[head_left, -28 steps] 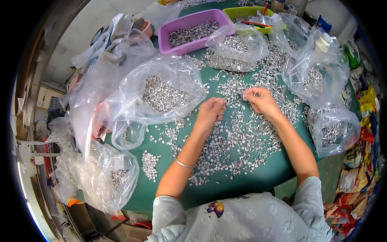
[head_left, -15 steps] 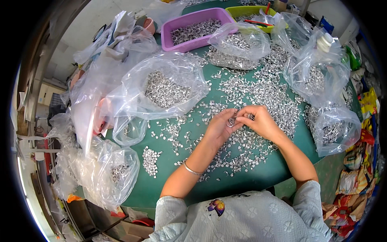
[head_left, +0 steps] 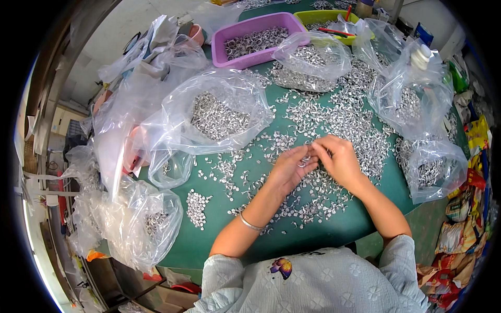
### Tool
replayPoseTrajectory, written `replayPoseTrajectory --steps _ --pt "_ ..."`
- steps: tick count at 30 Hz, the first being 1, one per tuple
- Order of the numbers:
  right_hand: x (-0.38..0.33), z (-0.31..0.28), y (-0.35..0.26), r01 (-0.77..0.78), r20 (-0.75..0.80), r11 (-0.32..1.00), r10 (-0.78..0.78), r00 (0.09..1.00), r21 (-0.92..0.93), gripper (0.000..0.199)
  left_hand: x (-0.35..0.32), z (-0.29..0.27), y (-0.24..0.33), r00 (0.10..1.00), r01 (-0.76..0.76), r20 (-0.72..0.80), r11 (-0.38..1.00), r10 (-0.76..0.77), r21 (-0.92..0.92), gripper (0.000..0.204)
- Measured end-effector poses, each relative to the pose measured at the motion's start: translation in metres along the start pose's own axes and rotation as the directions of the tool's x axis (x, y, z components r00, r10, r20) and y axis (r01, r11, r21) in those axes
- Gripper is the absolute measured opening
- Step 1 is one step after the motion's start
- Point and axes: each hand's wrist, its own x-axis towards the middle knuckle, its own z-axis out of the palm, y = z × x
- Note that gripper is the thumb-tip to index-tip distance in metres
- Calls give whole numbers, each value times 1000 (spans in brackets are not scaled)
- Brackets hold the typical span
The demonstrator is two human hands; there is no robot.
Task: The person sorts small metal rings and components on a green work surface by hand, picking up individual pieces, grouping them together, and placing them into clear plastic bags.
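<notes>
1. Head view: left hand and right hand are brought together above the green table.
2. Fingers of both are pinched on a small silvery metal piece.
3. Loose metal pieces are scattered beneath; a clear bag lies left.

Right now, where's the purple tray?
In the head view, the purple tray sits at the table's far edge, left of the green tray, behind the big open bag of metal rings.
</notes>
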Motion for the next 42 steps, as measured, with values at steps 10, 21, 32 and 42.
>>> replayPoseTrajectory --steps 10,21,32,42 --pt "39 -31 79 -542 600 -268 459 655 797 15 93 -18 61 620 -295 331 -179 711 938 18" --pt "34 -53 119 -177 -45 834 180 983 -522 20 103 -22 60 620 -301 378 -236 687 924 8" --pt "36 -41 91 -80 27 856 109 994 -510 11 51 2 54 593 -502 528 -234 608 832 6" --pt "9 -22 36 -544 366 700 409 836 463 20 26 16 36 966 -220 49 704 255 675 14"
